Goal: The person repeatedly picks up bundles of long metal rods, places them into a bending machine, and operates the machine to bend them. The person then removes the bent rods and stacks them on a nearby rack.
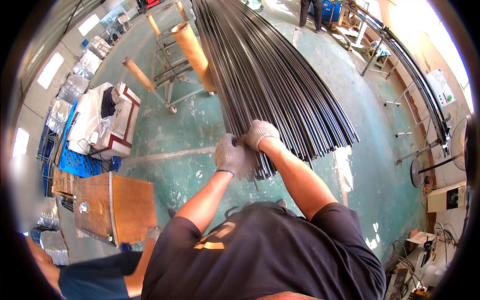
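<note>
A wide bundle of long, thin black rods [280, 85] stretches away from me, its uneven near ends fanning out to the right. Both my hands wear knitted grey gloves and work at the bundle's near left corner. My left hand [231, 155] is closed at the leftmost rod ends, partly smeared by motion; its fingertips are hidden. Just to its right and a little farther off, my right hand [261, 134] curls over the top of the rods, fingers wrapped down among them. The hands nearly touch. Whatever supports the bundle is hidden beneath it.
Left of the bundle stands a wheeled metal frame [172, 82] with upright brown tubes [192, 52]. A wooden cabinet [132, 200] is at lower left, near a co-worker's gloved hand [153, 232]. A long rack [400, 50] and a fan [457, 145] line the right wall. Another person stands far off.
</note>
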Demonstrator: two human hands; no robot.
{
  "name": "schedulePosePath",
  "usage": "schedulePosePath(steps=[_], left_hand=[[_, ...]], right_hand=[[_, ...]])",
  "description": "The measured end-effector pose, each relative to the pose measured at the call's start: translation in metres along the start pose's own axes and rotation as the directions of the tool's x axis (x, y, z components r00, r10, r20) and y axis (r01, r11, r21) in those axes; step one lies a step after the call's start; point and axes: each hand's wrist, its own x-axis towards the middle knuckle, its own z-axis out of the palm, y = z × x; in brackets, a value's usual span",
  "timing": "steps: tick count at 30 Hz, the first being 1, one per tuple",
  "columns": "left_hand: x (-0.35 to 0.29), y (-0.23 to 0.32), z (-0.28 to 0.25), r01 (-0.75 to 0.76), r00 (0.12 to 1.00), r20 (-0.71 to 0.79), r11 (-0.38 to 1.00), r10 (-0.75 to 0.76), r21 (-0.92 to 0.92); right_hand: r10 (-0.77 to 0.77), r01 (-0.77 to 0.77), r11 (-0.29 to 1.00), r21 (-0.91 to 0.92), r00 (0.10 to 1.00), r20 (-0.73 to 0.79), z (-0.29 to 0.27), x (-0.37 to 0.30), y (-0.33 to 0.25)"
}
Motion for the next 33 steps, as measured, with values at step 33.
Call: schedulePosePath(steps=[33], left_hand=[[-0.027, -0.055, 0.018, -0.170, 0.983, -0.118, 0.944, 0.141, -0.284]], right_hand=[[-0.191, -0.250, 0.067, 0.966, 0.947, 0.259, 0.003, -0.007, 0.036]])
